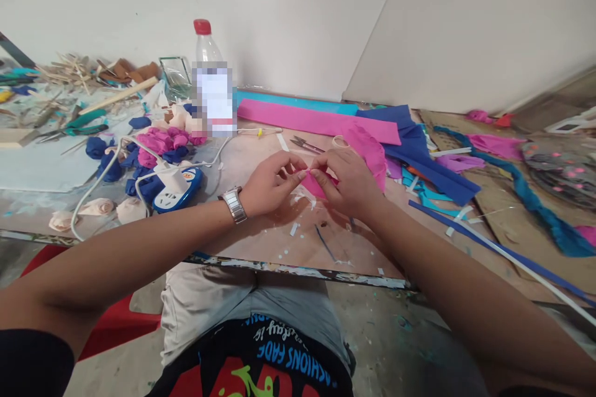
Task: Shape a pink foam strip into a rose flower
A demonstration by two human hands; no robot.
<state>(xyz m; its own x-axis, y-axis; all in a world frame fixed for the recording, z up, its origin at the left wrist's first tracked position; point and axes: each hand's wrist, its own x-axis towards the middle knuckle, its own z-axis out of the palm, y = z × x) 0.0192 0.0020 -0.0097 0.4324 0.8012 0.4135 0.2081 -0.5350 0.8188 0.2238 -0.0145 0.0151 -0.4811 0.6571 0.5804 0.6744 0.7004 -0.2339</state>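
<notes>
Over the middle of the table, both hands meet at a small piece of pink crepe paper (313, 187). My left hand (274, 182), with a metal watch on its wrist, pinches the paper's left edge between thumb and fingertips. From the other side my right hand (350, 181) grips the same piece, its thumb on top and its curled fingers partly hiding the paper. Just beyond the hands lie scissors (307, 144). A loose pink crepe sheet (367, 147) rests behind my right hand, and a long folded pink strip (316, 121) stretches across the back.
A blue power strip (189, 189) with a white cable stands left, beside rolled pink paper flowers (162, 141) and blue ones. Behind them are a phone (215, 96) and a red-capped bottle (203, 28). Green-handled pliers (86, 124) lie far left; blue crepe paper (428, 164) lies right.
</notes>
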